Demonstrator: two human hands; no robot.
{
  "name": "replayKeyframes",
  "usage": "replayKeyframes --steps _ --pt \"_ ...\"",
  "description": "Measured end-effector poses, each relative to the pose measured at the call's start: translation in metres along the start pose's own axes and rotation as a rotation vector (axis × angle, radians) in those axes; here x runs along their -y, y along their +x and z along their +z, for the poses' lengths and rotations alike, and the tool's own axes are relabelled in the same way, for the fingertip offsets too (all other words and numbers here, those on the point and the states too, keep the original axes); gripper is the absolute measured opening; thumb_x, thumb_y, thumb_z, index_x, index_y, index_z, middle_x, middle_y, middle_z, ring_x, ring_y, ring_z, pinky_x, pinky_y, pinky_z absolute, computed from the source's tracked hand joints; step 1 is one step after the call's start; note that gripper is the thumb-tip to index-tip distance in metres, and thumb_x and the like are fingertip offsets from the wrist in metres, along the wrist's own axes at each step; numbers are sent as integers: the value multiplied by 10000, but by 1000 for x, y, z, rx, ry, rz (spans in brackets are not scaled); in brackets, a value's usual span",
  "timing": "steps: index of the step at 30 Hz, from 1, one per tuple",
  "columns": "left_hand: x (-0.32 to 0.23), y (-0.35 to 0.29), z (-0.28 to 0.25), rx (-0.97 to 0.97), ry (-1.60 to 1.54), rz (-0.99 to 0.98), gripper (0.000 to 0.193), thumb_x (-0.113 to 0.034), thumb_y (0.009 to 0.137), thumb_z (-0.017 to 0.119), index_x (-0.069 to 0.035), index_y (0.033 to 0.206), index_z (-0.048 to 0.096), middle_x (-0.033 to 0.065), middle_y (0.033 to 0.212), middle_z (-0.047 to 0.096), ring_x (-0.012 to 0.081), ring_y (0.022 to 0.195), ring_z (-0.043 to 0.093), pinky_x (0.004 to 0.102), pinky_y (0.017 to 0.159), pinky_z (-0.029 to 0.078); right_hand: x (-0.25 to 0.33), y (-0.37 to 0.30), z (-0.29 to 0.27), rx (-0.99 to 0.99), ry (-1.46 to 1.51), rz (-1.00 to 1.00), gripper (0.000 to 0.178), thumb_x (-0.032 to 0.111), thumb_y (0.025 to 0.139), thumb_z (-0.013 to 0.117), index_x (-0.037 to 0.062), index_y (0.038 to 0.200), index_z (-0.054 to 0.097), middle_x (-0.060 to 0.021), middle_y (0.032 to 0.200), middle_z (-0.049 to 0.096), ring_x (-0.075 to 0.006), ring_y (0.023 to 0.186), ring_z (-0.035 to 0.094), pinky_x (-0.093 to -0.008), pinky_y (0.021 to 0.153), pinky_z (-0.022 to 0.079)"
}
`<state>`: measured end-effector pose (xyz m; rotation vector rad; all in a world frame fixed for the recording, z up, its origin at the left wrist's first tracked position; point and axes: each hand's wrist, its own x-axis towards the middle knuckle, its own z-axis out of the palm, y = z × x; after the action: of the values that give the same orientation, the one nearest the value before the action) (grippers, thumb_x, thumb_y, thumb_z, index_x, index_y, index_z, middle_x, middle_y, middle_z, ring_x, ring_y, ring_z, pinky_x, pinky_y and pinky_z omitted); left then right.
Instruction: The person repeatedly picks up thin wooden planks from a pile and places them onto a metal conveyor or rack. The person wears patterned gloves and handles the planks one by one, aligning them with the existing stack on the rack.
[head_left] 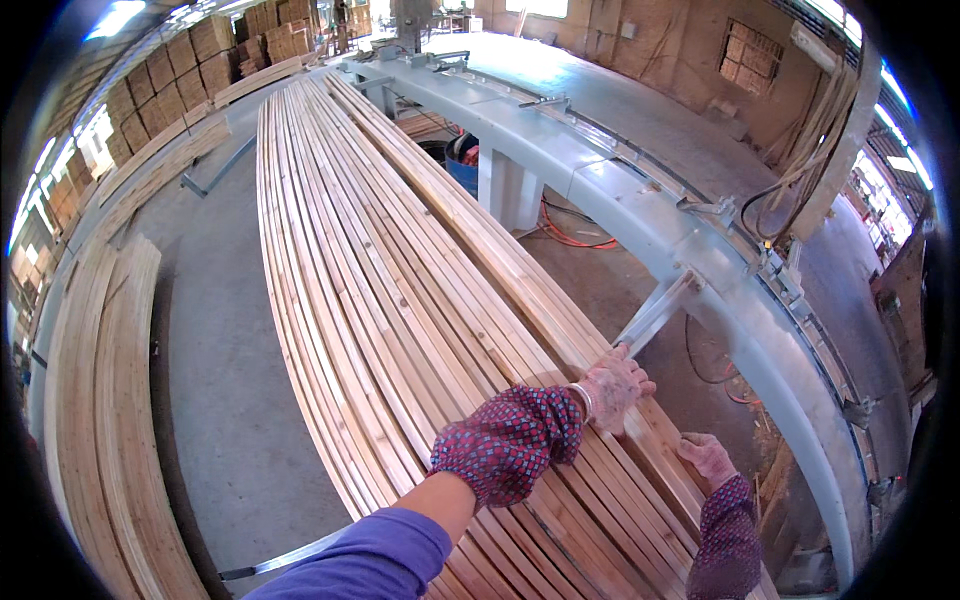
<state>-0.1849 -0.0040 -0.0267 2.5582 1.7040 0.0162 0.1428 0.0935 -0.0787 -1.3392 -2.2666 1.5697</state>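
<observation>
Long wooden strips [400, 285] run from lower right to upper centre of the frame. My left hand [615, 388], fingers apart, lies over their right-hand edge; my right hand [710, 460] curls at that edge, whether clamped I cannot tell. Grey floor [220, 400] gives broad room at left; a grey metal beam [620, 200] bounds the narrower right-hand gap.
</observation>
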Motion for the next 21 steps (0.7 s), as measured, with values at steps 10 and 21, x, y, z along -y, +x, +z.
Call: replayKeyframes --steps 10,21 --pt "-5 -4 -10 60 75 -23 898 -644 693 738 -182 1446 574 -14 1314 652 158 1277 592 487 1190 277 -25 -149 32 -716 -773 111 549 406 993 629 2 1364 596 -225 1282 670 -406 1190 623 -489 1053 468" --pt "0 -3 -2 41 17 0 913 -595 664 787 -166 1444 585 12 1357 643 177 1306 582 498 1235 240 -79 -192 28 -929 -821 99 477 407 1044 514 3 1228 689 -205 1173 707 -405 1124 632 -488 1022 457"
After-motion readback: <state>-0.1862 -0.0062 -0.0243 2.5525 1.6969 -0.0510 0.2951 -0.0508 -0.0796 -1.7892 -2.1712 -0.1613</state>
